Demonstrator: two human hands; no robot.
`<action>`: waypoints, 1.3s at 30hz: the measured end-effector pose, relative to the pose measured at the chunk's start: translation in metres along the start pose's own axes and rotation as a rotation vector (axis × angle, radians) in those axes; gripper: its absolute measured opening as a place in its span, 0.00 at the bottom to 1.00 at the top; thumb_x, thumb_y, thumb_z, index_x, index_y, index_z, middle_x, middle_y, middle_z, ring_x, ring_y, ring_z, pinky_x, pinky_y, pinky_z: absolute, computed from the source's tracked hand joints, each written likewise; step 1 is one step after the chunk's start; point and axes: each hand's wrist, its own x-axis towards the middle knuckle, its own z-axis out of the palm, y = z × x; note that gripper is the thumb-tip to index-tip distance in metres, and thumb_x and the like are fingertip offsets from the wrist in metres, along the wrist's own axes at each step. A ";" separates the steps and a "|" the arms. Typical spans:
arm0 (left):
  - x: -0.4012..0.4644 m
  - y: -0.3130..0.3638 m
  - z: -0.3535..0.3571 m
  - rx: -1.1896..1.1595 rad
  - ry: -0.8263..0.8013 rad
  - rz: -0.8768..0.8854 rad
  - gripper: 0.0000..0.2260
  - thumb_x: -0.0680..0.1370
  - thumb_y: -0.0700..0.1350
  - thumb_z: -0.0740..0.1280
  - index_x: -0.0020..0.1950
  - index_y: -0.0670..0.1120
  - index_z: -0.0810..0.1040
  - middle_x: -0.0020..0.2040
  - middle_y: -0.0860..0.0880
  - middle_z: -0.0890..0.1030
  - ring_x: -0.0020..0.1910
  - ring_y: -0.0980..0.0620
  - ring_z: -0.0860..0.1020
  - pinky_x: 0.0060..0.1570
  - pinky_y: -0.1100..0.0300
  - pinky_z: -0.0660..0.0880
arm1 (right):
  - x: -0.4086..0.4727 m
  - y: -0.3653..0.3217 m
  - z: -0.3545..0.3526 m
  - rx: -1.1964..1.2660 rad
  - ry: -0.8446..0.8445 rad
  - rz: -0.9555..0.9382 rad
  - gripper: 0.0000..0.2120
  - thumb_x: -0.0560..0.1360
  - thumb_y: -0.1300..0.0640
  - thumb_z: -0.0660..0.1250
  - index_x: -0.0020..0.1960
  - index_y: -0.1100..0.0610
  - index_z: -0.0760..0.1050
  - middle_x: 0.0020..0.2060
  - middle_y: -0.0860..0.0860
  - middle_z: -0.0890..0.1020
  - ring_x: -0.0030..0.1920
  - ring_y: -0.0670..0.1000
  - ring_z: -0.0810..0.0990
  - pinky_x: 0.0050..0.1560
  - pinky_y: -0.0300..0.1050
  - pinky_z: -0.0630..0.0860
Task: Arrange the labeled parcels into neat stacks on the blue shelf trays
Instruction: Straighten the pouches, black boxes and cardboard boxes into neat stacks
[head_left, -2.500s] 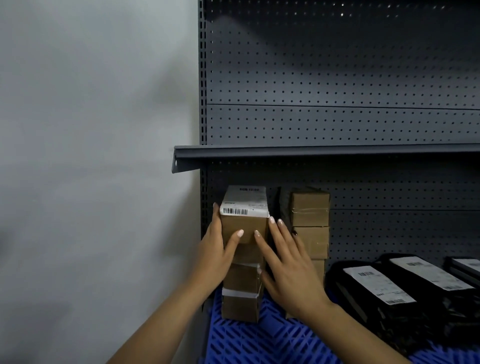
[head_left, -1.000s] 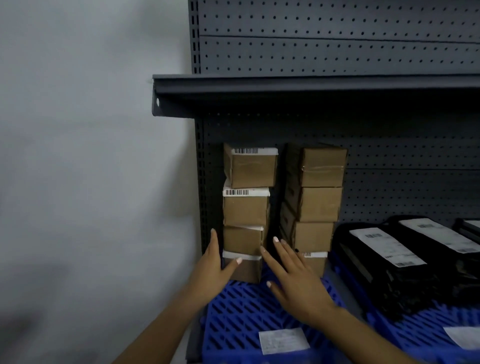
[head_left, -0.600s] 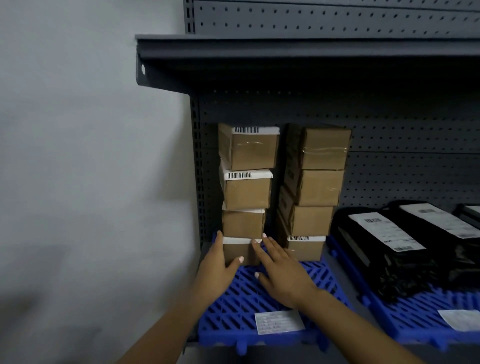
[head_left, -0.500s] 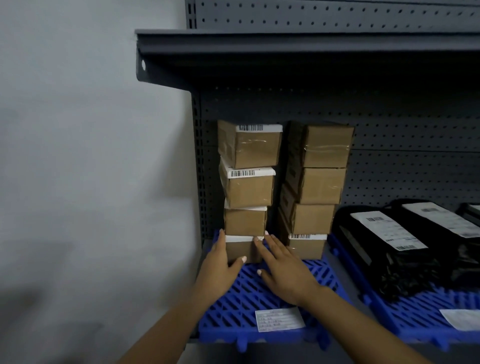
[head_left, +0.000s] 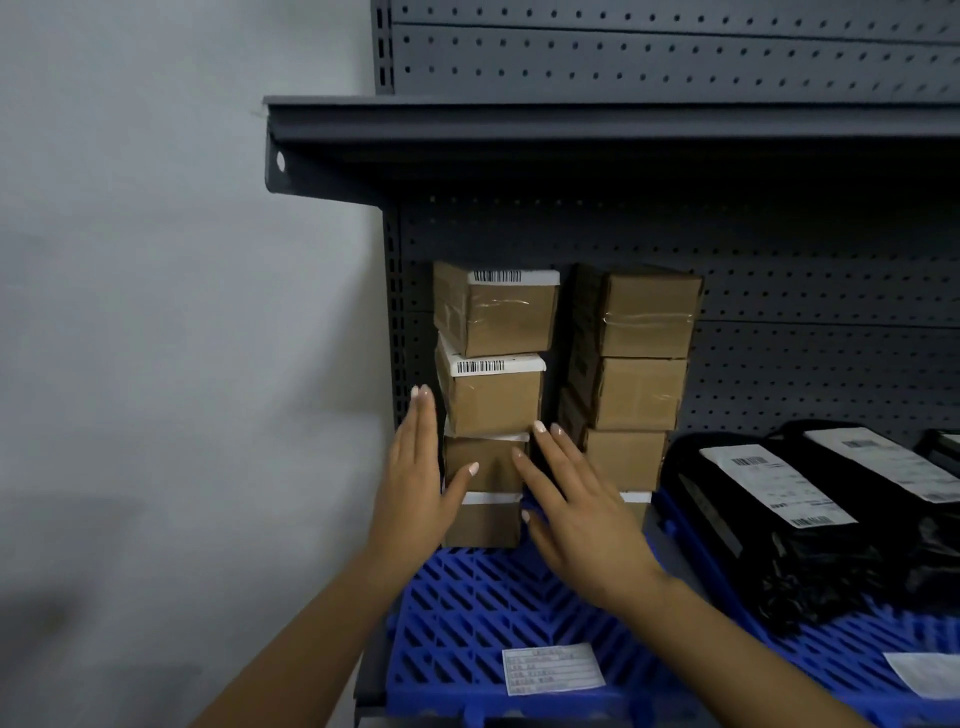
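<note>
Flat against the left stack (head_left: 488, 410) of brown cardboard parcels: left hand (head_left: 421, 483) along its left flank, fingers straight and pointing up beside the second box from the top, thumb crossing the front of the third box. On the stack's other side, right hand (head_left: 574, 504), fingers straight and spread, tips at the right front corner of the third box, palm out in front of the gap between the two stacks. Nothing gripped by either hand; both released and flat, bracketing the stack. Four boxes high, that left stack, white barcode labels on the top two, standing at the back left of the blue slatted tray (head_left: 467, 613). Just right of the stack, a second stack (head_left: 634, 374) of four brown boxes, the lowest partly hidden behind the right hand. Farther right of the stack, black bagged parcels (head_left: 769, 525) with white shipping labels on a neighbouring blue tray (head_left: 852, 649). Near the tray's front edge, a white paper tag (head_left: 553, 669). Behind and above the stack, dark grey perforated shelving (head_left: 727, 239) with an upper shelf lip; left of the stack, plain pale wall (head_left: 156, 312). Compared with half a second ago: both hands raised from the bottom box to the third one.
</note>
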 end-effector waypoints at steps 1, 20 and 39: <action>0.003 0.001 -0.003 0.105 0.040 0.089 0.42 0.77 0.53 0.66 0.77 0.52 0.37 0.78 0.47 0.45 0.77 0.49 0.49 0.72 0.51 0.55 | 0.005 0.001 -0.005 -0.045 0.018 -0.028 0.30 0.77 0.52 0.63 0.76 0.55 0.57 0.76 0.57 0.55 0.76 0.56 0.51 0.71 0.56 0.61; 0.035 -0.027 -0.002 0.412 -0.064 0.203 0.42 0.74 0.57 0.64 0.78 0.47 0.41 0.77 0.45 0.47 0.75 0.47 0.51 0.67 0.42 0.64 | 0.038 0.011 0.007 -0.329 -0.029 -0.092 0.42 0.69 0.48 0.71 0.76 0.56 0.56 0.76 0.56 0.54 0.76 0.57 0.52 0.71 0.60 0.57; 0.064 -0.012 -0.025 0.604 -0.020 0.270 0.51 0.68 0.67 0.65 0.77 0.39 0.47 0.78 0.39 0.47 0.76 0.42 0.50 0.72 0.43 0.52 | 0.084 0.010 -0.039 -0.340 0.074 -0.058 0.38 0.71 0.45 0.66 0.76 0.58 0.57 0.76 0.55 0.57 0.75 0.55 0.55 0.70 0.59 0.58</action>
